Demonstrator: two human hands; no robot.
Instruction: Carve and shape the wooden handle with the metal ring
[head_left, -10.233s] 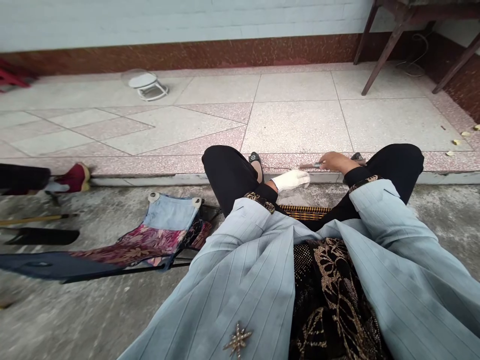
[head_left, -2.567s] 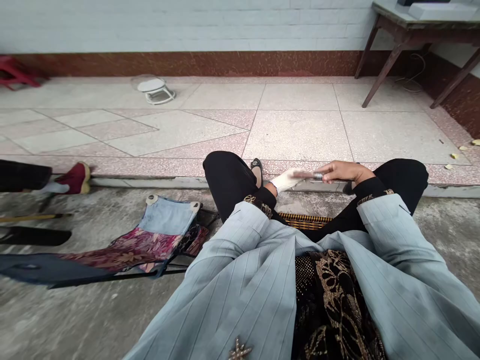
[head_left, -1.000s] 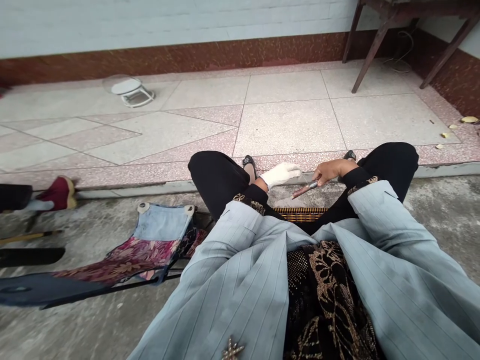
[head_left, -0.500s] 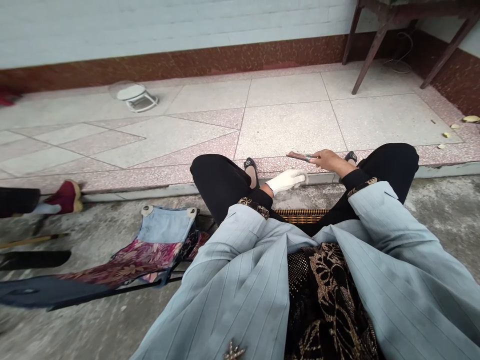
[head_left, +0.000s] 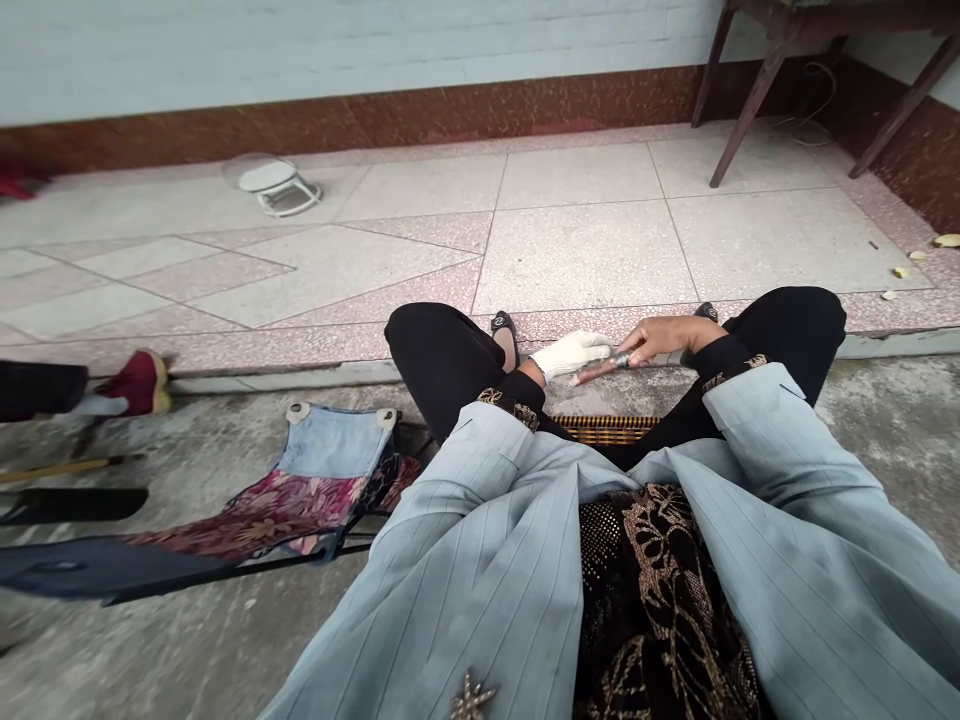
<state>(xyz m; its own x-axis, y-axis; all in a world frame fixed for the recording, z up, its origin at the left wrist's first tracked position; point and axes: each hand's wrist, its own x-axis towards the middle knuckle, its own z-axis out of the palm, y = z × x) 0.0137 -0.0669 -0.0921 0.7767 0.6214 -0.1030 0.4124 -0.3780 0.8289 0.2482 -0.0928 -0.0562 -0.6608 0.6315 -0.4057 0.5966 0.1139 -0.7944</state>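
I sit low with my knees apart, both hands out in front between them. My left hand [head_left: 573,353], in a white glove, is curled and appears to pinch something thin that I cannot make out. My right hand [head_left: 664,338], bare, grips a small knife with a reddish-brown handle [head_left: 598,371] and a metal collar; the handle end points down-left, just beneath the gloved fingers. The two hands almost touch. Under them a woven bamboo piece [head_left: 604,427] lies on the concrete between my legs.
A folded cloth stool [head_left: 330,470] lies to my left. Beyond it are a dark blade and stick [head_left: 71,500] and another person's red shoe [head_left: 139,383]. A tiled step edge [head_left: 315,375] runs across. A white stand [head_left: 274,183] and table legs [head_left: 739,110] are farther back.
Half a second ago my right hand held the knife raised and level above the glove; it has come down so the handle tilts under the gloved fingers. The left hand barely moved.
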